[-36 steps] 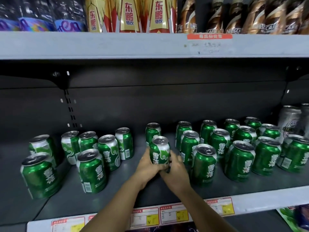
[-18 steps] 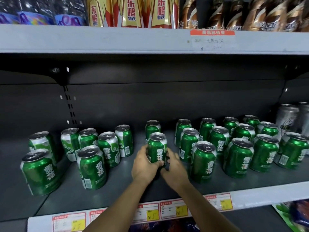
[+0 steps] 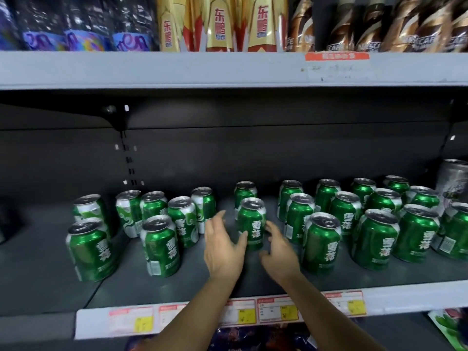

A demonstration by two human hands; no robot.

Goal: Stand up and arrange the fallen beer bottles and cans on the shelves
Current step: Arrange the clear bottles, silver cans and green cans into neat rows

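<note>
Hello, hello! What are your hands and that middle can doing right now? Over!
Left hand open, thumb touching middle can. Right hand open beside it. Can upright on shelf. Neighbour cans close, none blocking.

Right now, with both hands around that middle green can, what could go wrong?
1. The left hand and right hand flank the upright can with loose fingers; a careless pull-back could tip it.
2. Another can stands close behind; pushing deeper could knock it.
3. The right forearm passes near the front can, so a sideways sweep might topple it.
</note>
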